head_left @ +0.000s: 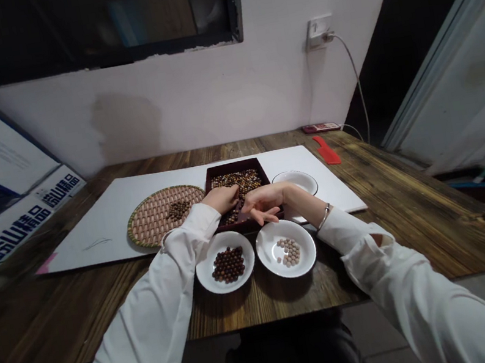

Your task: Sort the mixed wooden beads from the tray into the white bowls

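Two hands lie over the dark tray (234, 166) of mixed beads (237, 181): the left hand (222, 199) curled narrow at its left, the right hand (262, 205) loosely spread at its right; any held bead cannot be seen.

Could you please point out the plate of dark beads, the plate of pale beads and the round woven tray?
White plate of dark beads (229, 284), head view, point on front rim.
White plate of pale beads (289, 270), head view, point on front rim.
Round woven tray (149, 222), head view, point on bare weave.
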Demonstrator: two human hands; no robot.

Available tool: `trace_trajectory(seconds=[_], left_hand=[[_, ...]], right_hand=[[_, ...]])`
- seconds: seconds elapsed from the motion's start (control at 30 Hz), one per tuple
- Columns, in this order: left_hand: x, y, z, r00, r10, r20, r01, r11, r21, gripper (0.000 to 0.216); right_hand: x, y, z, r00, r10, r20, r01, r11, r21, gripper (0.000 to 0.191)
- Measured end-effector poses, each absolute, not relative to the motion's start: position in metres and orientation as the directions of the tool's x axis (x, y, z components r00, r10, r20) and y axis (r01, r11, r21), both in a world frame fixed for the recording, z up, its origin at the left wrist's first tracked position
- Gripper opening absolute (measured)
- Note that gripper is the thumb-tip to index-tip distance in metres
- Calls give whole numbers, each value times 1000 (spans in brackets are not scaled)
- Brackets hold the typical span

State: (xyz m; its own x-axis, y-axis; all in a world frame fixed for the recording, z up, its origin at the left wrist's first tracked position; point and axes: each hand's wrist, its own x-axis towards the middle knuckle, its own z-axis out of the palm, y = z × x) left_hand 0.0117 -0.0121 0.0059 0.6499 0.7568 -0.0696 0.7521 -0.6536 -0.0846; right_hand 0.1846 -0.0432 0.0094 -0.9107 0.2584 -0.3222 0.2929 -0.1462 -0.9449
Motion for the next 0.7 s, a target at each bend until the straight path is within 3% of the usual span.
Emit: trace_trajectory(seconds=[0.33, 0.53, 0.7], left_hand=[[10, -7, 1, 663, 746, -62, 742, -666, -71, 23], [11, -10, 5, 656, 751, -77, 749, -660, -53, 24], [11, -11, 5, 648, 758, -78, 756, -652, -53, 23]], right_hand=[[184, -41, 4, -922, 256, -289, 254, -160, -954, 50], [183, -47, 9, -873, 373, -315, 309, -78, -948, 46], [182, -49, 13, -858, 384, -341, 360, -24, -933, 50]])
